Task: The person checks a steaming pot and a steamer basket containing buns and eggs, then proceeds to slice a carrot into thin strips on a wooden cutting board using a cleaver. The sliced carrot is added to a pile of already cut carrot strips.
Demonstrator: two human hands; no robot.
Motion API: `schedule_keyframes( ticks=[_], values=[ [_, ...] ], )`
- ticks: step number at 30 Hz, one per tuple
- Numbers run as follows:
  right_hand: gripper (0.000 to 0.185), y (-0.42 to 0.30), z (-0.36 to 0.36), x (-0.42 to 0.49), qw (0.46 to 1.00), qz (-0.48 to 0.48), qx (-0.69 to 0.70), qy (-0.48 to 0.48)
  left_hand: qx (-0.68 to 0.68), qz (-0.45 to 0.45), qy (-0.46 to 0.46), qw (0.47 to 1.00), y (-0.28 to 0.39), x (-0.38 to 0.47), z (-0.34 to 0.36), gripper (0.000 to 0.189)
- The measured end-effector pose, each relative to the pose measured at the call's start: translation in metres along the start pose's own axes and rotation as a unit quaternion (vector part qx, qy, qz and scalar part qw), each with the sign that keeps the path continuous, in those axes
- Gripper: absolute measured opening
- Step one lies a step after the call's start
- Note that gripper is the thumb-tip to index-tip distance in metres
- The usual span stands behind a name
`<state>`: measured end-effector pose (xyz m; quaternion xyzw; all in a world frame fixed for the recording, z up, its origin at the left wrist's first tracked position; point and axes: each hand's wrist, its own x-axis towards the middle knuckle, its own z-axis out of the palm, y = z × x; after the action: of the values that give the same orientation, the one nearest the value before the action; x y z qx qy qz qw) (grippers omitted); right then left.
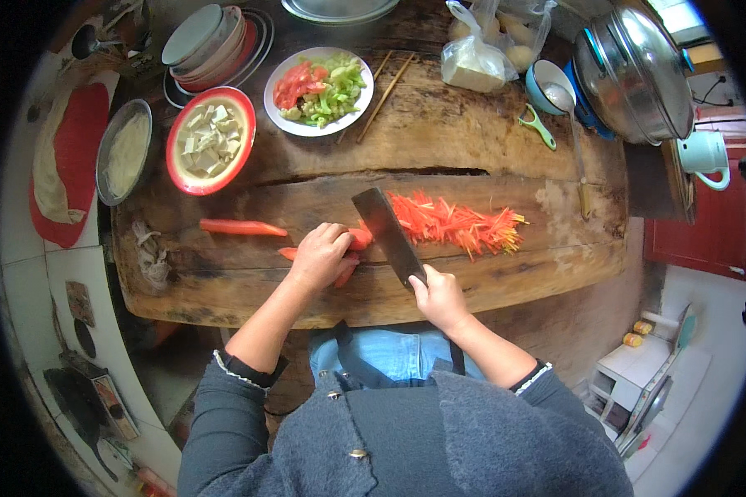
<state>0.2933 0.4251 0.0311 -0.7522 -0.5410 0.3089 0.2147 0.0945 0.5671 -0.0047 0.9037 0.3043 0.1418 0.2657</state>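
Observation:
In my right hand [440,298] is the handle of a cleaver [388,233], its broad dark blade slanting across the wooden table [522,168]. My left hand [324,256] presses on carrot pieces [362,239] just left of the blade; the fingers partly hide them. To the blade's right lies a long heap of shredded carrot [454,223], orange with yellowish ends. One peeled carrot length [242,227] rests on the wood left of my left hand.
Beyond are a red-rimmed bowl of cubed tofu [210,140], a plate of tomato and green vegetable [318,93], chopsticks [385,96], a green peeler [538,127] and a ladle [578,155]. A rag [152,255] lies at left. A crack [435,171] runs through the tabletop.

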Motion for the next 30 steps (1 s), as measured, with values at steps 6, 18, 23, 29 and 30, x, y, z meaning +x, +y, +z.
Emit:
schedule_keyframes(
  ticks=[6, 18, 23, 29, 30],
  values=[
    [0.017, -0.001, -0.003, -0.001, 0.999, 0.009, -0.033, 0.0, 0.016, 0.026, 0.052, 0.998, -0.004, 0.001, 0.014, 0.031],
    [0.015, -0.001, -0.016, -0.004, 0.999, 0.036, 0.003, 0.027, 0.089, 0.104, -0.119, 0.983, -0.016, 0.029, 0.008, 0.027],
    [0.012, -0.011, -0.016, 0.002, 0.999, -0.013, -0.047, 0.011, 0.065, 0.158, -0.108, 0.979, -0.026, 0.025, 0.001, 0.019],
    [0.011, -0.013, -0.007, 0.014, 0.993, -0.061, -0.097, -0.021, 0.056, 0.183, 0.069, 0.979, -0.026, 0.002, 0.013, 0.02],
    [0.011, -0.013, -0.006, 0.014, 0.991, -0.07, -0.108, -0.023, 0.055, 0.164, 0.069, 0.982, -0.024, -0.001, 0.017, 0.021]
  ],
)
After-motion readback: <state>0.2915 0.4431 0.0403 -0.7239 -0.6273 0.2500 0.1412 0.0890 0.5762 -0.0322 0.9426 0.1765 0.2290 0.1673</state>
